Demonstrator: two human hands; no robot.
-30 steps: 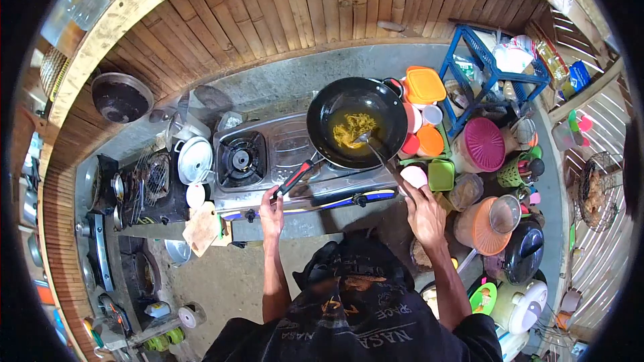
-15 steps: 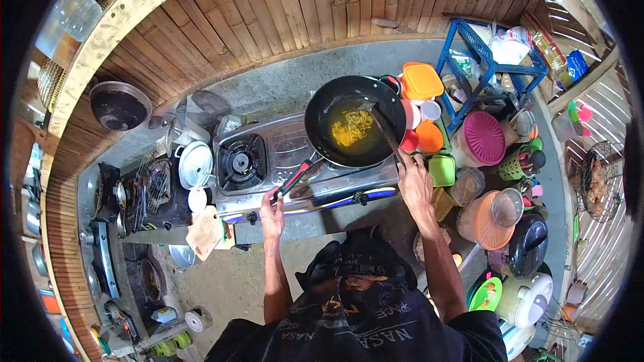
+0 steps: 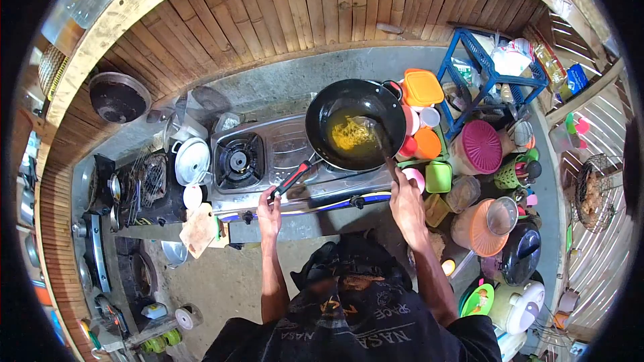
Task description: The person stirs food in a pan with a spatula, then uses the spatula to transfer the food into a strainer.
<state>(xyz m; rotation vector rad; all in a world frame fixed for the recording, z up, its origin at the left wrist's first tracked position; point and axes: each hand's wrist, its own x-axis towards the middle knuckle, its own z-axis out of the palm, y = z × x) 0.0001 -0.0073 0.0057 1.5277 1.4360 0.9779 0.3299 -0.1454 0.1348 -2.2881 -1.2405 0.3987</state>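
Note:
A black wok (image 3: 329,104) sits over the right side of the metal gas stove (image 3: 275,184), with yellow shreds (image 3: 350,134) in oil inside it. My left hand (image 3: 270,213) is closed round the end of the wok's red and black handle (image 3: 292,179). A spatula (image 3: 382,144) reaches into the wok from the lower right, its blade touching the right side of the yellow shreds. The fingers of my right hand (image 3: 407,204) are wrapped round the spatula's handle end.
A bare burner (image 3: 238,159) is at the stove's left. Left of it are a silver pot (image 3: 192,161) and a cutting board (image 3: 199,230). Colourful containers (image 3: 422,87) crowd the wok's right, below a blue rack (image 3: 493,67). Bamboo slats line the back wall.
The spatula and my right hand have moved slightly left and nearer to me, and the blade has come down towards the shreds. The shreds look more spread. The view has shifted slightly.

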